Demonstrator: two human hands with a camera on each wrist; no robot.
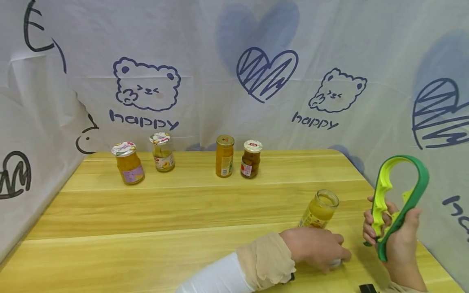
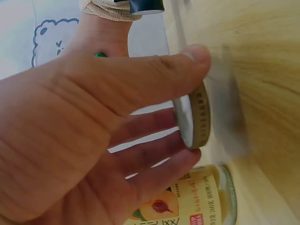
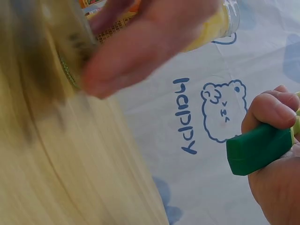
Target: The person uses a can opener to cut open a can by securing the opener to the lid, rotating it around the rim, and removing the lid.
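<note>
My left hand pinches a round metal jar lid between thumb and fingertips, low over the table. The lid stands on edge, its pale inside turned toward the palm in the left wrist view. Just beyond this hand is an uncovered glass jar with yellow contents and a fruit label, its base hidden behind the hand. At the right, my right hand grips the handles of a green jar opener. Its toothed yellow-green loop points up, with nothing inside it.
Toward the back of the wooden table stand several lidded jars: an orange one and a paler one at left, a tall orange one and a dark-filled one mid-table. A drawn-on white cloth hangs behind.
</note>
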